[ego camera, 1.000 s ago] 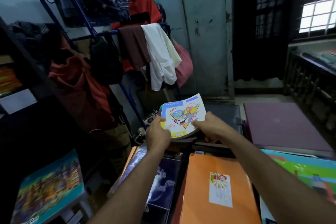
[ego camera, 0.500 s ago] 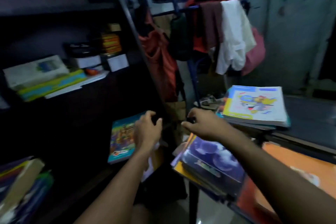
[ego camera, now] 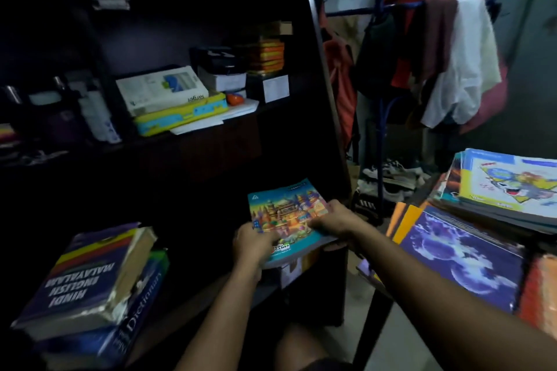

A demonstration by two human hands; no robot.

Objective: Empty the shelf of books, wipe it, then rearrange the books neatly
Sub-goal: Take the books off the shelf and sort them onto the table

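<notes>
A teal book with a colourful city cover (ego camera: 286, 211) lies at the right end of the dark shelf's (ego camera: 319, 75) lower level. My left hand (ego camera: 252, 242) grips its near left corner and my right hand (ego camera: 333, 218) grips its right edge. Two thick dictionaries (ego camera: 90, 277) are stacked at the lower left of the shelf. On the upper level lie a white book (ego camera: 162, 89), a yellow and blue one (ego camera: 180, 114) and some boxes.
A table to the right carries stacks of books: a cartoon-cover pile (ego camera: 506, 184), a purple-cover book (ego camera: 464, 253), an orange one (ego camera: 541, 289). A clothes rack (ego camera: 446, 48) with hanging garments stands behind, shoes (ego camera: 388, 173) on the floor beneath it.
Both hands let go of the cartoon book on the table pile, swung left to the shelf and took hold of the teal book. The view turned left with them.
</notes>
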